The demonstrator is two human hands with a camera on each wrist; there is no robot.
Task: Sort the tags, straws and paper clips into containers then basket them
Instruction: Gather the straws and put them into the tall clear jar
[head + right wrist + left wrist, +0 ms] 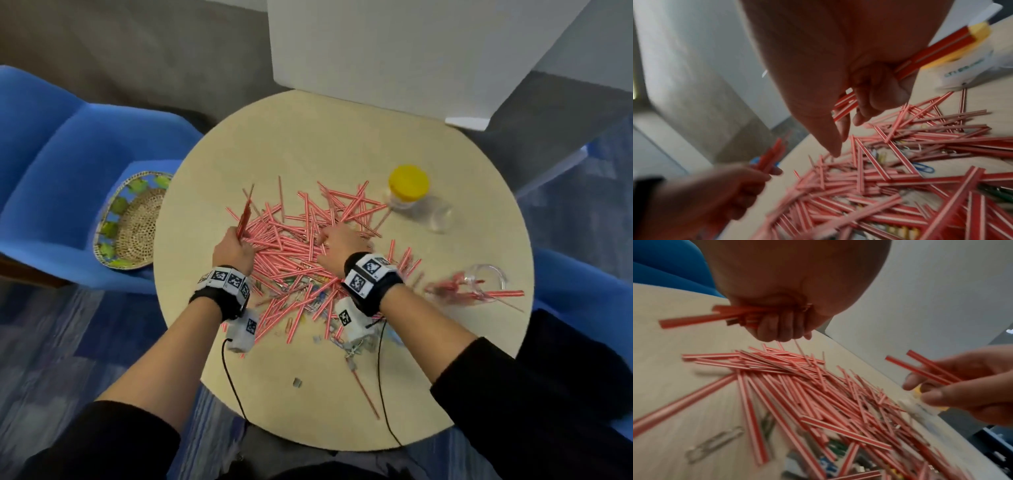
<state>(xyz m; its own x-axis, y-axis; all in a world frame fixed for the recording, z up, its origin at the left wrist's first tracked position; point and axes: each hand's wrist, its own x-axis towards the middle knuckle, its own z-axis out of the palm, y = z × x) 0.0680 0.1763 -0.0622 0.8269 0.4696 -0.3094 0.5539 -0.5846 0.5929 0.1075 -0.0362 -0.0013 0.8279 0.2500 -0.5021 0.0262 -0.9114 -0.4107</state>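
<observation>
A heap of red-and-white striped straws (301, 240) covers the middle of the round table (342, 137), with coloured paper clips (308, 291) mixed in at its near side. My left hand (234, 248) grips a bundle of straws (245, 212) that sticks up at the heap's left edge; the left wrist view shows the fingers (781, 327) curled round that bundle (715, 316). My right hand (339, 241) hovers over the heap's middle with a few straws (931, 53) held in its curled fingers (879, 91), thumb and forefinger pointing down at the pile.
A clear jar with a yellow lid (409, 183) lies on its side at the back right. A clear container (479, 284) with several straws in it lies at the right edge. A woven basket (130, 222) sits on the blue chair (51, 171) to the left. A small grey piece (297, 382) lies near the front.
</observation>
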